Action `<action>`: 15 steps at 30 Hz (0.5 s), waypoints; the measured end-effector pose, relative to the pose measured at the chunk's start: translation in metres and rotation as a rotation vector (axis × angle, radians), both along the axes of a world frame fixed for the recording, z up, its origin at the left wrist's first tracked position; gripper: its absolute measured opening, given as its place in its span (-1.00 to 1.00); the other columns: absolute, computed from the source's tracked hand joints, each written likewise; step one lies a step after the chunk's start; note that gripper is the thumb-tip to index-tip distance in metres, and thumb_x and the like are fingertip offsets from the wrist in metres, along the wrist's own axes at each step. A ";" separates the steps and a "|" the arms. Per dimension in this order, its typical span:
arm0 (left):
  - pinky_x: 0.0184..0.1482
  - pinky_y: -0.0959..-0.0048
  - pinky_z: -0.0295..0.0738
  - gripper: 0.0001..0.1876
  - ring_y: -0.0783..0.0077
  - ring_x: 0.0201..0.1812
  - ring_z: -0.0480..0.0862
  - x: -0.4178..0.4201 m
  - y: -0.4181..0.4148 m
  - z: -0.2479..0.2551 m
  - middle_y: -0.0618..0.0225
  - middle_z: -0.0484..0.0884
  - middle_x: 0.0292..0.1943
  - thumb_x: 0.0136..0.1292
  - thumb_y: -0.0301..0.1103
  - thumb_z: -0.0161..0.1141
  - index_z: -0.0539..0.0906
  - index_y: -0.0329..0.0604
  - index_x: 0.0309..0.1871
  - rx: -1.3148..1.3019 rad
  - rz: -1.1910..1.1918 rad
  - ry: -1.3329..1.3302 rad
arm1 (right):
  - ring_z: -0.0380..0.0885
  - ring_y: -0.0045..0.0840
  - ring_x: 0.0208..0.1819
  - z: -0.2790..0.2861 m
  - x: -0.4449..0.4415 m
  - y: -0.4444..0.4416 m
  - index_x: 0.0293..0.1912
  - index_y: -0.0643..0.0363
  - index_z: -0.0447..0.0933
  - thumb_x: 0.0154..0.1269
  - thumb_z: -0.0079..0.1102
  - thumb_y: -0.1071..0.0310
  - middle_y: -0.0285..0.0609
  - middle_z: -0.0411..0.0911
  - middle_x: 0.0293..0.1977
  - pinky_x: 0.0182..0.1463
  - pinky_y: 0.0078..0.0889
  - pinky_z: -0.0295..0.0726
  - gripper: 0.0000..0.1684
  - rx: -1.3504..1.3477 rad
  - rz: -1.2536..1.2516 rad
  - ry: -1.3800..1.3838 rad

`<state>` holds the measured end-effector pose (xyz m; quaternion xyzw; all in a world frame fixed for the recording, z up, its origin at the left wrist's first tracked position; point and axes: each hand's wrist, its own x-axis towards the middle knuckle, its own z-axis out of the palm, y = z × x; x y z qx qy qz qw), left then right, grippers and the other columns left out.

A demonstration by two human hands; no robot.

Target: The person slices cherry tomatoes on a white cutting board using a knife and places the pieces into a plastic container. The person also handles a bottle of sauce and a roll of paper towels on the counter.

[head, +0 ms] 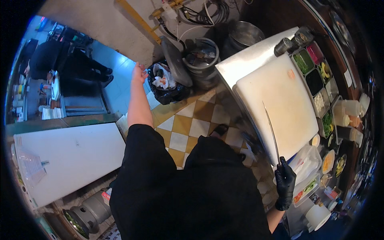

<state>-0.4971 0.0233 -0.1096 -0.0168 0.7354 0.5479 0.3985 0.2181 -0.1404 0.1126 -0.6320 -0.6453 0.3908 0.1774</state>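
A black glove covers my right hand (284, 186), which grips a long kitchen knife (272, 133) by its handle. The narrow blade reaches over the near edge of a white cutting board (280, 99), pointing away from me. On the board's far part lies a small orange piece of food (291, 74). Bare and stretched forward, my left hand (139, 73) is beside a bin lined with a black bag (169, 94). No object shows in its loosely parted fingers. Crumpled white waste (164, 79) fills the bin, and its grey lid (177, 61) stands tilted up.
Metal trays of chopped greens (303, 61) and other ingredients line the board's right side, with squeeze bottles (349, 112) beyond. A plastic container (309, 162) sits near my right hand. Past the bin stands a metal drum (204, 67). Another person (57, 57) works at upper left. A white chest freezer (72, 159) is at left.
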 end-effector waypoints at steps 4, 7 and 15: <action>-0.22 0.43 0.50 -0.68 0.40 -0.16 0.67 -0.013 0.002 0.013 0.24 0.68 -0.12 0.32 -0.23 0.01 0.60 -0.19 0.01 0.173 -0.171 0.170 | 0.48 -0.67 -0.39 -0.012 -0.001 -0.015 0.24 0.34 0.37 0.20 0.25 0.36 -0.30 0.54 -0.33 -0.34 -0.63 0.52 -0.37 -0.361 -0.353 0.562; -0.06 0.45 0.48 -0.62 0.39 -0.07 0.65 0.029 0.002 0.047 0.20 0.67 -0.06 0.18 -0.42 0.16 0.59 -0.19 0.10 -0.115 -0.395 0.483 | 0.50 -0.64 -0.42 -0.005 -0.009 -0.012 0.12 0.33 0.45 0.20 0.26 0.33 -0.23 0.54 -0.31 -0.38 -0.58 0.51 -0.48 -0.465 -0.424 0.729; -0.10 0.54 0.51 -0.73 0.53 -0.19 0.62 0.271 0.036 0.156 0.28 0.66 -0.18 0.23 -0.50 0.18 0.64 -0.25 0.01 0.397 -0.860 0.784 | 0.59 -0.16 -0.20 -0.025 -0.017 -0.027 0.15 0.10 0.52 0.08 0.17 0.52 -0.01 0.58 -0.20 -0.11 -0.24 0.57 -0.44 0.351 -0.104 -0.259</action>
